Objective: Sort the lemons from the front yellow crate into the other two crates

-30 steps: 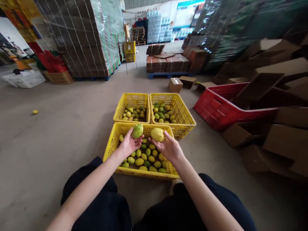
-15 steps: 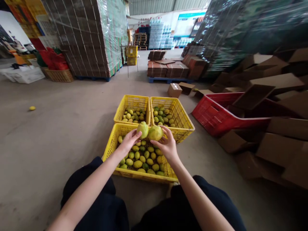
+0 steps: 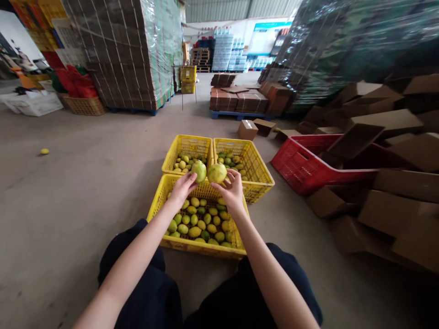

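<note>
Lemon one (image 3: 199,172), greenish, gripped in my left hand (image 3: 183,188); lemon two (image 3: 217,173), yellower, gripped in my right hand (image 3: 235,186). Both raised side by side over the near crate (image 3: 202,248), pinched from outside, presumably keeping skins visible.

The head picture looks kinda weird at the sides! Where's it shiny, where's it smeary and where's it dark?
In the head view, white glare streaks the right-hand wrap; also in the head view, the boxes look stretched and smeared toward the right edge, while the held fruits look clearer; the head view's lower right corner is darkest.
</note>
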### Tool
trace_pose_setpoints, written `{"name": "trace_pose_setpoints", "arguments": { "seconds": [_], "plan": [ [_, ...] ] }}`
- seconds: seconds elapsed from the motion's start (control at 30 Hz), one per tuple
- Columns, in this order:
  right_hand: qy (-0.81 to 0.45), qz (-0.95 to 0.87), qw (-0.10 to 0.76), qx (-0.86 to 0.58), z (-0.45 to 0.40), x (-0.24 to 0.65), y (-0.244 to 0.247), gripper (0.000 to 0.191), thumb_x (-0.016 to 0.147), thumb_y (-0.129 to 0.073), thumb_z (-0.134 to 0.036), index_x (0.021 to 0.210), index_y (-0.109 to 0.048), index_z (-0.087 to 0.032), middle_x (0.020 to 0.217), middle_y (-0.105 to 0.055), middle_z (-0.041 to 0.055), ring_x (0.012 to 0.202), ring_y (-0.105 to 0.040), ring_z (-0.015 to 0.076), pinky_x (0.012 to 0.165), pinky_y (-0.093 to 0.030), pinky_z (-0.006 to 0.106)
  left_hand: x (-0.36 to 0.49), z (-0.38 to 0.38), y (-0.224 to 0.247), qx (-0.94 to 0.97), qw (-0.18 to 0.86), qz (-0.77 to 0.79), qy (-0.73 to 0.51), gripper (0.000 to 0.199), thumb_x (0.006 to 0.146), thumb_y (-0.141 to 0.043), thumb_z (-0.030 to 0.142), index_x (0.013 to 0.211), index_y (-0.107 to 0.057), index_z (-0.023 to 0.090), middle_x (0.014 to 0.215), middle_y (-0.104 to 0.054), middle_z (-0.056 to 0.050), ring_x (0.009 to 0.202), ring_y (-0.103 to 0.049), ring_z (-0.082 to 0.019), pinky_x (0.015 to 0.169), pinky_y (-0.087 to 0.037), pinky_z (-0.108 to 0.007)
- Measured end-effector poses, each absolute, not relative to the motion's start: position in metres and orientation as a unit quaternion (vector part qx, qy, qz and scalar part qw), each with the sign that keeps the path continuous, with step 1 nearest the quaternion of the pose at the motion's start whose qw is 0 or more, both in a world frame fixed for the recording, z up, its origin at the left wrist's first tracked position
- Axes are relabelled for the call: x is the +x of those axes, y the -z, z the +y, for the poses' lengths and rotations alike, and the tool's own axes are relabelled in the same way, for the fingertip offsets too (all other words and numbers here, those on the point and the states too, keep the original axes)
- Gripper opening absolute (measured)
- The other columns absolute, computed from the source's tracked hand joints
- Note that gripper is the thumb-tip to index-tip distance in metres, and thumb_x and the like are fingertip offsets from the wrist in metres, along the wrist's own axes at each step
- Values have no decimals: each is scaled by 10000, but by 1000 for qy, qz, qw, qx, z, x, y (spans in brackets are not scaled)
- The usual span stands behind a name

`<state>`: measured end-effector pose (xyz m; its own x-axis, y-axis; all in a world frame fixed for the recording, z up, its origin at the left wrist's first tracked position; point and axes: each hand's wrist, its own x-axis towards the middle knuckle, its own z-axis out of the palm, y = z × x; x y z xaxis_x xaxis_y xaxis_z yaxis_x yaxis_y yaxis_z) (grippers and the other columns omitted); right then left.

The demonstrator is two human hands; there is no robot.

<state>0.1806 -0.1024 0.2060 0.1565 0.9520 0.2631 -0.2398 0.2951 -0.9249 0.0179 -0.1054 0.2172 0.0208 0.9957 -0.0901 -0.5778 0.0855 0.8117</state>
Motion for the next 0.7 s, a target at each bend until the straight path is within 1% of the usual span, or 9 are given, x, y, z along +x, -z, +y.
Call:
{"name": "trace_pose_setpoints", "arguments": {
  "seconds": [0.1,0.2,0.5,0.7],
  "plan": [
    [-466,-454,657,-381,-100,177,-210,657,512,-917,-304,1018,-498,-285,1112,-637,16,949,-666,215,820,-572,388,20,-101,-216,252,640,355,-633,373,664,-877,295,938,-659,167,948,-736,-50,1088,-677,-232,1066,-453,-423],
    [-468,-451,660,-378,-101,173,-214,637,532,-910,-298,1027,-509,-284,1100,-650,17,936,-669,211,827,-568,395,21,-98,-218,227,639,351,-646,353,684,-865,263,930,-630,168,924,-730,-44,1049,-695,-219,1057,-467,-417],
    [-462,-442,671,-375,-94,168,-216,654,496,-918,-276,1019,-526,-286,1104,-655,17,925,-664,210,826,-567,396,18,-91,-226,197,631,357,-660,261,742,-818,211,930,-642,165,910,-732,-52,1087,-682,-213,1078,-452,-406],
    [-466,-424,670,-392,-91,168,-212,677,486,-920,-313,1079,-596,-276,1156,-657,40,965,-681,238,873,-564,420,21,-90,-226,190,642,346,-657,205,767,-790,202,913,-651,166,922,-731,-41,1074,-685,-208,1082,-458,-398]
  ]
}}
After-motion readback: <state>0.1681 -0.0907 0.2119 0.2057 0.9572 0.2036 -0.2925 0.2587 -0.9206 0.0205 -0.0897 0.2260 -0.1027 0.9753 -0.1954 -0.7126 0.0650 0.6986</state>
